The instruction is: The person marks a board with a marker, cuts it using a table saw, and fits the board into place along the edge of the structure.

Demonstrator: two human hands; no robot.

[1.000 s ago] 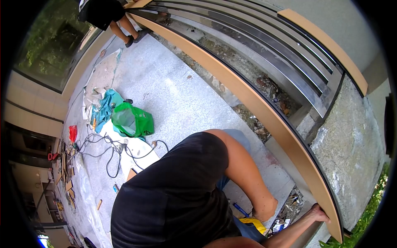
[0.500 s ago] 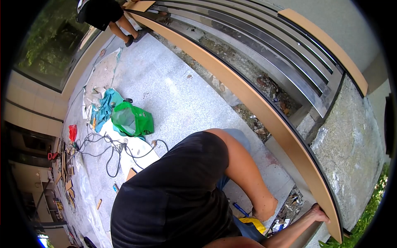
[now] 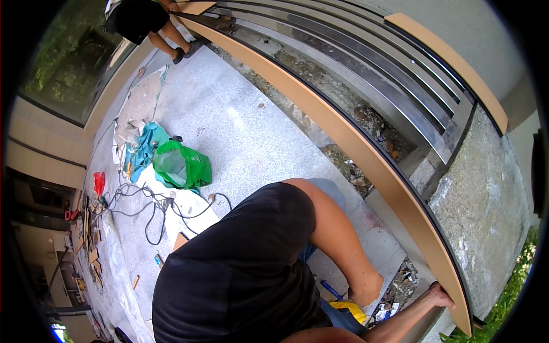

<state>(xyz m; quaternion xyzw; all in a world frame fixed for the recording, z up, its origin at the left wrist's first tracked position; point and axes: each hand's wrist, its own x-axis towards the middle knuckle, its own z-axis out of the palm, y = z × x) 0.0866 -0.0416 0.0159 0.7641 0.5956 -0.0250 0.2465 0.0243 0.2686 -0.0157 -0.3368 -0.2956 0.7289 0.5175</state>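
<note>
A long, tan board (image 3: 343, 128) with a black edge runs from the top left to the lower right. At its near end, my right hand (image 3: 440, 296) is closed around the lower edge, fingers partly hidden behind the board. My left arm (image 3: 340, 243) reaches down from a black sleeve, and its lower end is bent under. The fingers of that hand are hidden. Close below it lie a blue marker-like tool (image 3: 331, 290) and something yellow (image 3: 349, 310).
Another person (image 3: 140, 20) stands near the board's far end. Metal rails (image 3: 366, 54) and a rough concrete block (image 3: 480, 171) lie right. A green bag (image 3: 194, 166), black cables (image 3: 154, 220), teal cloth (image 3: 148, 143) and wood offcuts (image 3: 94, 257) are left.
My right hand keeps its place on the board. At the far end, the other person's hand has come into view beside the board. The view has shifted slightly.
</note>
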